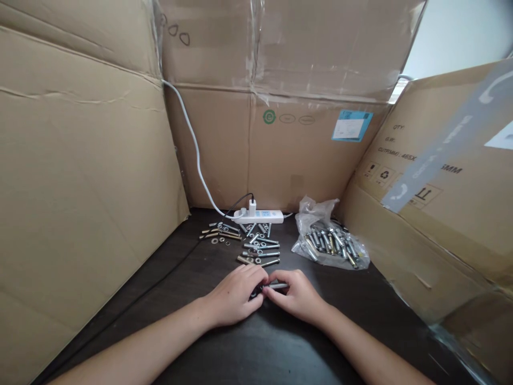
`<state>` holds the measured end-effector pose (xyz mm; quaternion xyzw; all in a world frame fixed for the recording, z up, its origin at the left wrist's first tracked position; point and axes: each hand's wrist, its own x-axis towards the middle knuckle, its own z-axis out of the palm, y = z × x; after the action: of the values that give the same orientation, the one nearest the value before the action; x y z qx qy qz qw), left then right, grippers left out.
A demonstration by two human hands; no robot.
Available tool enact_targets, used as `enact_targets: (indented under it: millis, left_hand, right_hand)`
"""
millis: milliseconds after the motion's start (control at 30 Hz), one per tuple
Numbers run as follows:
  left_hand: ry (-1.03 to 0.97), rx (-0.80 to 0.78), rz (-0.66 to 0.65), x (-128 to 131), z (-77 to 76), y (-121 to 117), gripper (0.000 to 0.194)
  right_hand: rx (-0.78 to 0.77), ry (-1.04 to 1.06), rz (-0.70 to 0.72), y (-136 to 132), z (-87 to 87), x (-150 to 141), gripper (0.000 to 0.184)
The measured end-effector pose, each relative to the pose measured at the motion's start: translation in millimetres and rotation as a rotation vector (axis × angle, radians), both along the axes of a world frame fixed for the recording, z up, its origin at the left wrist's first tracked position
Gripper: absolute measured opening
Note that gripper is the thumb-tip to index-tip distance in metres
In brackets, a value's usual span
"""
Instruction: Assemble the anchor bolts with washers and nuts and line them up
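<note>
My right hand (300,297) pinches a silver expansion bolt (278,286) between thumb and fingers, with the shaft lying almost level across the palm side. Its fingertips meet those of my left hand (235,294) at the bolt's left end. The left fingers are curled closed there. Small dark and metallic bits show under them, too hidden to name. Just beyond the hands, loose bolts (269,254) lie in rows with washers (257,261) and nuts among them. Farther left is a group of gold and silver bolts (212,233) with a few separate washers.
A clear plastic bag (316,214) full of bolts lies at the right. Behind the loose parts stands a white power strip (272,216) with a charger (252,207) plugged in. A black cable (160,280) crosses the dark table (256,353) at left. Cardboard walls (216,149) enclose three sides.
</note>
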<state>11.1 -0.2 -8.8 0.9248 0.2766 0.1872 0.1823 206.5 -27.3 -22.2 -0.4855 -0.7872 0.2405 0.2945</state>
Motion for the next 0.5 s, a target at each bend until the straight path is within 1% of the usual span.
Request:
enact_targets:
  millis: [133,300,500]
  left_hand:
    - [-0.015,-0.031,-0.018,-0.2,0.3,0.7,0.014]
    - [-0.04,-0.044,0.021,0.9,-2.0,2.1,0.012]
    - [-0.037,-0.033,0.029,0.9,-3.3,2.8,0.013]
  right_hand:
    - [0.008,-0.035,-0.023,0.2,-0.3,-0.4,0.018]
    - [0.024,-0.058,-0.043,0.3,0.7,-1.3,0.018]
    - [0.049,-0.096,-0.062,-0.8,1.9,-2.1,0.018]
